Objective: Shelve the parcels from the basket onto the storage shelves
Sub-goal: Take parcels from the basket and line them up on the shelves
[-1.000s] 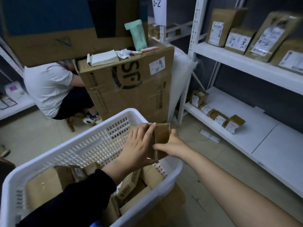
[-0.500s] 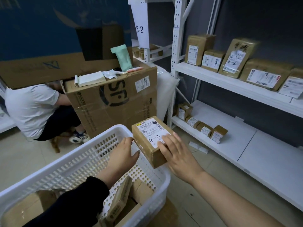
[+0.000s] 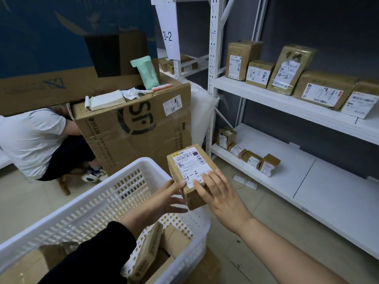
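Right grip (image 3: 220, 193) clasps the 4-2 parcel (image 3: 190, 167) above the white basket (image 3: 92, 208) corner; left grip (image 3: 164, 199), released with fingers straight, touches its side.

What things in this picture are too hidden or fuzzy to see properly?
All in the head view:
1. held parcel: the fine label print is too small, and the right hand covers one corner.
2. basket parcels: mostly hidden by the left sleeve and the basket wall.
3. seated person: head behind the big carton.
4. far-right shelf parcel: label blurred, cut by the frame edge.
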